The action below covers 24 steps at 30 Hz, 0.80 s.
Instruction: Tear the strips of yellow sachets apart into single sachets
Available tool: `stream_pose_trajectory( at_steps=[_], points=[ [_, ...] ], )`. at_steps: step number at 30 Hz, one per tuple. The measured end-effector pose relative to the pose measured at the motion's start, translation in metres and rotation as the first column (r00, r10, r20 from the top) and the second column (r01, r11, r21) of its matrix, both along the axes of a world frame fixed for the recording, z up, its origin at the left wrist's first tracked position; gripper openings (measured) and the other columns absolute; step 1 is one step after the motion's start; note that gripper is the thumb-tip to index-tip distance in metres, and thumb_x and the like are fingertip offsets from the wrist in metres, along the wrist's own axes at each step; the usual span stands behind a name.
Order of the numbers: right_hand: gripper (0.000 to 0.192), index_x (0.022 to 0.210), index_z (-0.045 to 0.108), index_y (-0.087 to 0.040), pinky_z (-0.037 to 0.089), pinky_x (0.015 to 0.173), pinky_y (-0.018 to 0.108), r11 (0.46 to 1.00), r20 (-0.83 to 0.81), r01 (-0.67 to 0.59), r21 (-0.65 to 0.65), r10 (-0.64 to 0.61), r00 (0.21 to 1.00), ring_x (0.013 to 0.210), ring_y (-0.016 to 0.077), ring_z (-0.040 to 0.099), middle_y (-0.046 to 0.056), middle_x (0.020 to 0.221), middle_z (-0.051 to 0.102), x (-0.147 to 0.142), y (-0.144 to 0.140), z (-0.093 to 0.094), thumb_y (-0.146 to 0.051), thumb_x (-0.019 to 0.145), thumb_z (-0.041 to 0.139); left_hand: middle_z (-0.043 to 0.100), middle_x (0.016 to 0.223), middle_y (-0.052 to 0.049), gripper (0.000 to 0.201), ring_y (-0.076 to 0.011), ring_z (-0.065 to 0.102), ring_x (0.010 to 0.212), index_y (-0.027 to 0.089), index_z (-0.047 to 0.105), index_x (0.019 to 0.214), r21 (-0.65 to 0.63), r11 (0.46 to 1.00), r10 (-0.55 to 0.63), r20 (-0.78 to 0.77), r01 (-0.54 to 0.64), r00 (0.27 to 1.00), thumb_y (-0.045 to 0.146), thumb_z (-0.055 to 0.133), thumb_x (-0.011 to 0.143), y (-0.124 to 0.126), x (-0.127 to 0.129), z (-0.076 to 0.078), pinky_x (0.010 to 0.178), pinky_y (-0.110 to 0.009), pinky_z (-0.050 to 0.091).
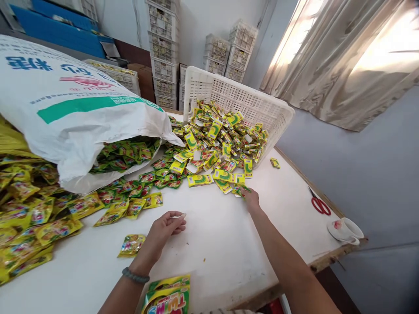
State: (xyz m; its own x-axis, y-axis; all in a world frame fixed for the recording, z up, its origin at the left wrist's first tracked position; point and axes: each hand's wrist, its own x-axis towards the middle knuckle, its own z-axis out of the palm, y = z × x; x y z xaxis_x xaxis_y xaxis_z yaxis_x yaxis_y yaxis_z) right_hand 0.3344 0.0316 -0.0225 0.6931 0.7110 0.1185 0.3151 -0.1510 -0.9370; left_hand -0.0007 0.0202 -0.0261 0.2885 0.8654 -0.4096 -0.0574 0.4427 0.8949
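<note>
My right hand (252, 199) reaches to the near edge of a heap of small yellow-and-green boxes (214, 130). Its fingers are closed on a small green packet (244, 190), partly hidden by them. Over the bare white table, my left hand (168, 227) hovers with fingers loosely curled and nothing visible in them. A yellow sachet (131, 245) lies just left of that wrist. Below it, at the table's front edge, are larger green-and-yellow printed pouches (168, 298), stacked.
A white plastic basket (278, 109) lies tipped with boxes spilling out. At left, a white sack (98, 126) spills green sachets (127, 155) beside yellow sachets (26, 226). Red-handled scissors (321, 206) and a white cup (343, 230) sit near the right edge. Crates (163, 52) stand behind.
</note>
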Motion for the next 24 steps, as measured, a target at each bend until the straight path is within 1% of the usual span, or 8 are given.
stream_pose_trajectory(
  at_steps=[6, 10, 12, 14, 16, 19, 22, 24],
  points=[
    [0.017, 0.079, 0.067, -0.017, 0.051, 0.078, 0.034, 0.983, 0.285, -0.133, 0.129, 0.092, 0.954, 0.094, 0.0213, 0.059, 0.011, 0.103, 0.06, -0.068, -0.023, -0.007, -0.034, 0.076, 0.066, 0.072, 0.078, -0.009, 0.055, -0.0149, 0.066, 0.068, 0.014, 0.06, 0.09, -0.15, 0.985, 0.103, 0.131, -0.082, 0.986, 0.06, 0.077, 0.064, 0.004, -0.005, 0.012, 0.067, -0.022, 0.053],
    [0.017, 0.095, 0.066, -0.02, 0.052, 0.083, 0.036, 0.829, 0.761, -0.548, 0.112, 0.283, 0.584, 0.103, 0.0213, 0.056, 0.012, 0.113, 0.059, -0.116, -0.055, 0.004, -0.013, 0.088, 0.052, 0.072, 0.075, -0.015, 0.06, -0.0202, 0.068, 0.066, 0.009, 0.065, 0.088, -0.351, 0.934, 0.033, 0.275, 0.069, 0.961, 0.068, 0.058, 0.077, 0.005, -0.012, 0.024, 0.063, -0.026, 0.055],
    [0.028, 0.104, 0.065, -0.022, 0.05, 0.091, 0.039, 0.713, 0.856, -0.701, -0.028, 0.379, 0.352, 0.108, 0.0213, 0.055, 0.011, 0.117, 0.061, -0.132, -0.068, 0.008, -0.006, 0.088, 0.047, 0.071, 0.073, -0.016, 0.061, -0.0223, 0.068, 0.066, 0.007, 0.067, 0.086, -0.392, 0.901, -0.059, 0.316, 0.187, 0.947, 0.067, 0.06, 0.075, 0.002, -0.014, 0.025, 0.063, -0.029, 0.056],
    [0.033, 0.107, 0.064, -0.022, 0.048, 0.096, 0.041, 0.629, 0.857, -0.767, -0.128, 0.459, 0.233, 0.114, 0.0218, 0.054, 0.01, 0.121, 0.061, -0.14, -0.076, 0.009, -0.004, 0.089, 0.044, 0.072, 0.074, -0.013, 0.052, -0.0214, 0.067, 0.065, 0.007, 0.069, 0.086, -0.339, 0.908, -0.133, 0.328, 0.248, 0.935, 0.055, 0.076, 0.067, -0.002, -0.015, 0.024, 0.063, -0.029, 0.056],
    [0.03, 0.102, 0.066, -0.022, 0.048, 0.096, 0.041, 0.613, 0.788, -0.775, -0.15, 0.548, 0.281, 0.117, 0.023, 0.053, 0.01, 0.124, 0.06, -0.14, -0.079, 0.008, -0.007, 0.089, 0.044, 0.072, 0.075, -0.01, 0.048, -0.0188, 0.066, 0.063, 0.008, 0.07, 0.087, -0.25, 0.94, -0.148, 0.319, 0.233, 0.936, 0.039, 0.087, 0.055, -0.006, -0.016, 0.022, 0.061, -0.026, 0.053],
    [0.015, 0.091, 0.066, -0.021, 0.052, 0.082, 0.037, 0.705, 0.495, -0.698, -0.123, 0.653, 0.573, 0.097, 0.0226, 0.062, 0.01, 0.108, 0.066, -0.132, -0.075, 0.011, -0.022, 0.089, 0.052, 0.072, 0.08, -0.008, 0.055, -0.0176, 0.064, 0.063, 0.011, 0.07, 0.097, -0.133, 0.983, -0.091, 0.246, 0.127, 0.965, 0.035, 0.088, 0.05, -0.01, -0.017, 0.018, 0.058, -0.024, 0.048],
    [0.022, 0.089, 0.064, -0.019, 0.05, 0.067, 0.032, 0.838, 0.055, -0.536, -0.099, 0.542, 0.838, 0.073, 0.0188, 0.061, 0.005, 0.08, 0.067, -0.127, -0.065, 0.02, -0.04, 0.084, 0.061, 0.073, 0.09, -0.008, 0.055, -0.0223, 0.066, 0.075, 0.014, 0.07, 0.101, 0.061, 0.995, -0.087, 0.092, 0.082, 0.992, 0.042, 0.084, 0.056, -0.012, -0.018, 0.018, 0.064, -0.027, 0.047],
    [0.03, 0.092, 0.063, -0.018, 0.049, 0.065, 0.03, 0.874, -0.132, -0.483, -0.045, 0.474, 0.871, 0.072, 0.0177, 0.059, 0.004, 0.079, 0.066, -0.131, -0.057, 0.026, -0.045, 0.078, 0.065, 0.073, 0.095, -0.007, 0.048, -0.025, 0.065, 0.084, 0.016, 0.072, 0.1, 0.185, 0.976, -0.12, -0.008, 0.119, 0.993, 0.047, 0.079, 0.063, -0.013, -0.017, 0.02, 0.07, -0.028, 0.047]
  ],
)
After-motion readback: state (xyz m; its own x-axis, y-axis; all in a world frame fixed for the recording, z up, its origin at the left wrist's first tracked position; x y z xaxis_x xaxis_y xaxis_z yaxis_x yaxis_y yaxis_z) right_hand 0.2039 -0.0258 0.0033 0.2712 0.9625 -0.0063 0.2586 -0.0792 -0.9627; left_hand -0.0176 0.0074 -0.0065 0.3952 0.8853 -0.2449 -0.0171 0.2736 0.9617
